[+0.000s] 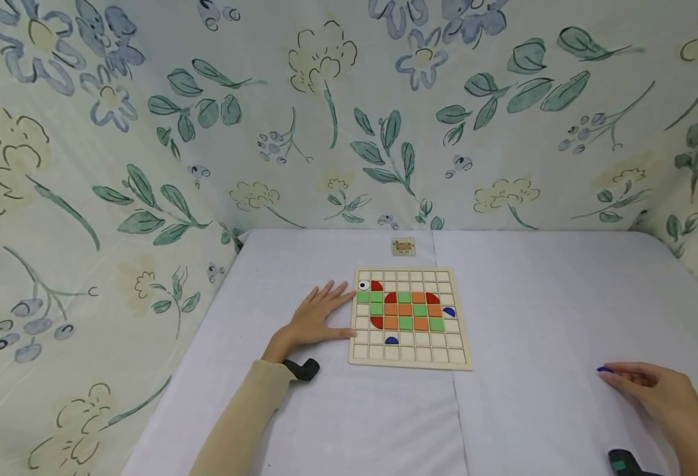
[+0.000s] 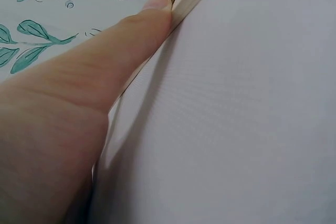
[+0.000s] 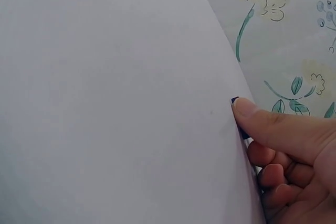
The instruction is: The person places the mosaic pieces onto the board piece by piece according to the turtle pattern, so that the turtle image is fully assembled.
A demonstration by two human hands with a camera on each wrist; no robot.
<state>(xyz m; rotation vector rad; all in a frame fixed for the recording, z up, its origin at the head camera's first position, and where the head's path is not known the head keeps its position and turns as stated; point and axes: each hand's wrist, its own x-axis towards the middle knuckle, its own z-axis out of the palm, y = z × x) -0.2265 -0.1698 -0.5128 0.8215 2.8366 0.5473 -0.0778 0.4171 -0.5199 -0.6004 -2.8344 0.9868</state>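
Observation:
A square wooden grid board (image 1: 410,365) lies flat on the table. Green, orange and red tiles fill its middle, with a white eye tile (image 1: 363,285) at upper left. Two blue half-round tiles sit in separate cells, one at the right (image 1: 449,312) and one lower down (image 1: 391,340). My left hand (image 1: 313,316) rests at the board's left side, fingers spread, fingertips and thumb touching its edge. Away to the right of the board, my right hand (image 1: 658,390) pinches a small blue tile (image 1: 605,369) between thumb and finger. In the right wrist view, the thumb partly hides this tile (image 3: 245,134).
A small pattern card (image 1: 404,246) lies behind the board. White cloth (image 1: 521,297) covers the table, with a seam running front to back. Floral fabric (image 1: 325,132) hangs behind and at the sides. Dark wrist devices (image 1: 304,370) show at both wrists.

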